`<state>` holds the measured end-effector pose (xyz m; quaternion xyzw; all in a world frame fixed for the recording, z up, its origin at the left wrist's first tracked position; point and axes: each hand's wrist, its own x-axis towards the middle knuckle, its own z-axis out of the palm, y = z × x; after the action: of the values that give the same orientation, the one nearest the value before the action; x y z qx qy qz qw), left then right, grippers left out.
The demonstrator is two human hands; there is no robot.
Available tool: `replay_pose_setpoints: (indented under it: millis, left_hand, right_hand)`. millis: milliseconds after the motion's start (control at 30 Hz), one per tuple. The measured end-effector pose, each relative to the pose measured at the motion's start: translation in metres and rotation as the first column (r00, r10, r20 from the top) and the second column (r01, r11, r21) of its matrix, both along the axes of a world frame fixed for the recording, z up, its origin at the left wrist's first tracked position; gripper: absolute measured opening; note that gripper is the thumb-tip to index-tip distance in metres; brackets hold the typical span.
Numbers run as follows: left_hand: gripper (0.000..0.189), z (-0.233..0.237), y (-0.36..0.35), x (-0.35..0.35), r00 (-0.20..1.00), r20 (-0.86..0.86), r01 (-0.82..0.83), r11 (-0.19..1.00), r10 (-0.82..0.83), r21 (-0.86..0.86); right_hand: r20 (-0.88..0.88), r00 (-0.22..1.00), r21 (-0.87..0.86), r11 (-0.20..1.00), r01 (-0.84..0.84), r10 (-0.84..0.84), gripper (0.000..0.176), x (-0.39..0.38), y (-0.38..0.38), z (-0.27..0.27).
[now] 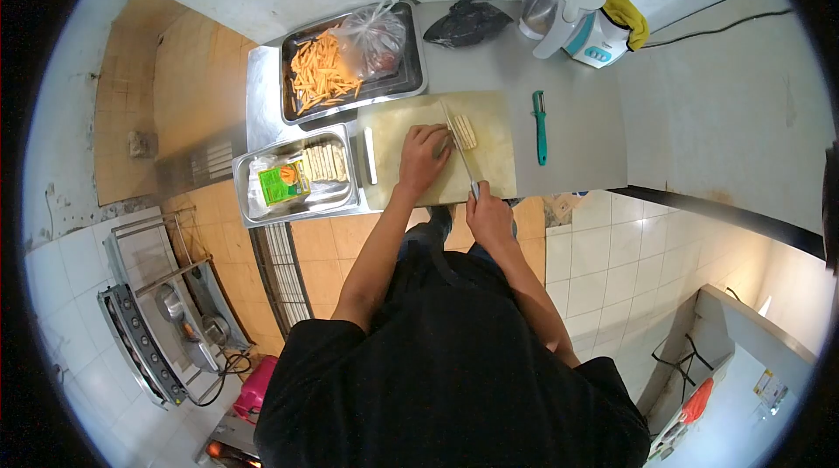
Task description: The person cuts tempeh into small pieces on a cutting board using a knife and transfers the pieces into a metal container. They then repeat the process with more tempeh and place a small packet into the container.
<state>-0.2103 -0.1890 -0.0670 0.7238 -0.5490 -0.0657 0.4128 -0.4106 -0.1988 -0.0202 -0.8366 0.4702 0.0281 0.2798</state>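
On the pale cutting board, my right hand grips the handle of a knife, whose blade points away from me. Just right of the blade lie pale cut strips. My left hand rests on the board left of the blade, fingers bent and pressed together; anything under them is hidden. At the board's left edge lies a white strip-shaped object. A steel tray at the left holds pale blocks and a green packet.
Behind the board stands a dark tray with orange strips and a plastic bag. A black bag, a blender with a yellow cloth, and a green-handled peeler are on the counter.
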Motion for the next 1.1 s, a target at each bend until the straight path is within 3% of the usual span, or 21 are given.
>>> replay_pose_setpoints:
  millis: [1100]
  left_hand:
    - [0.036, 0.001, 0.001, -0.001, 1.000, 0.001, 0.002, 1.000, -0.002, -0.013]
  right_hand:
    - [-0.025, 1.000, -0.016, 1.000, 0.008, -0.008, 0.029, -0.001, 0.001, 0.002]
